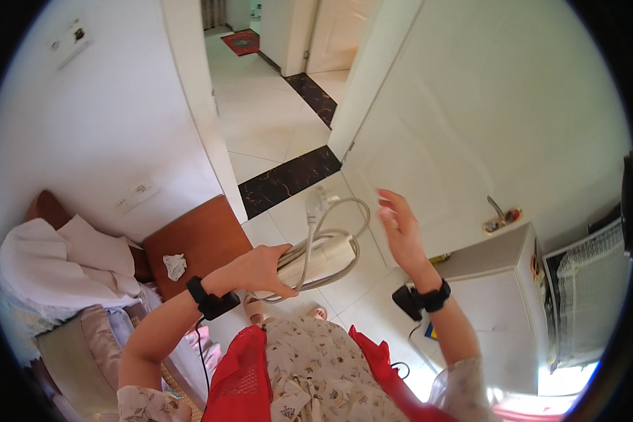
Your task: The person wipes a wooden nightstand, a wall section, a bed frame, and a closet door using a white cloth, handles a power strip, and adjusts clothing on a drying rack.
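A white power strip (332, 254) with its grey cord (353, 264) looped around it is in front of my body. My left hand (258, 270) grips it from the left, thumb and fingers wrapped round the strip and cord. The plug (320, 204) sticks up at the far end, and one loop of cord bulges out to the right. My right hand (402, 233) is raised to the right of that loop, apart from it, with fingers extended and nothing in them. Black bands are strapped on both wrists.
At left a brown wooden nightstand (200, 228) holds a crumpled white tissue (175, 266), beside a bed with a white pillow (56, 264). An open white door (485, 105) and a white cabinet (489, 295) stand at right. Ahead, a dark marble threshold (288, 181) crosses the doorway.
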Demonstrator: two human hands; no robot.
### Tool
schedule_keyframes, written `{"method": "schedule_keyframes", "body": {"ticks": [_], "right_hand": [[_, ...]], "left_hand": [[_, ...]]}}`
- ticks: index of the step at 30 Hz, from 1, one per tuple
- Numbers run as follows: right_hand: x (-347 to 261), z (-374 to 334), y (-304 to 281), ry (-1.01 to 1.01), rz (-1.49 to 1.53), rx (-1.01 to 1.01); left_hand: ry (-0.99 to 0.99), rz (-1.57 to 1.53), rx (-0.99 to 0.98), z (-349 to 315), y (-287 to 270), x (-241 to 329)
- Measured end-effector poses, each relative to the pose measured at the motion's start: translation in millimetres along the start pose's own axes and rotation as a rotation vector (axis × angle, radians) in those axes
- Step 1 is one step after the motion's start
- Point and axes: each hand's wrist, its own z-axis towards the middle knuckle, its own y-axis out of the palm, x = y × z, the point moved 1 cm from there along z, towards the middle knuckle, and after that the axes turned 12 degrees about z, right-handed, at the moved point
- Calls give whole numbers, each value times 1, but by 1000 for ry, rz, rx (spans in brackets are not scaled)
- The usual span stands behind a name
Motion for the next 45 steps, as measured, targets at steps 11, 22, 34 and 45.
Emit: {"method": "schedule_keyframes", "body": {"ticks": [11,22,34,45], "right_hand": [[-23,-44,119,492,888,-231],[-18,-39,176,551,425,-443],[49,-34,375,399,370,-746],[85,-19,495,970,684,-805]], "left_hand": [[-98,-615,141,24,59,-5],[-208,-1293,399,-13,103,-54],[-471,-1669,814,-31,160,-239],[-324,-940,823,-52,201,-372]]}}
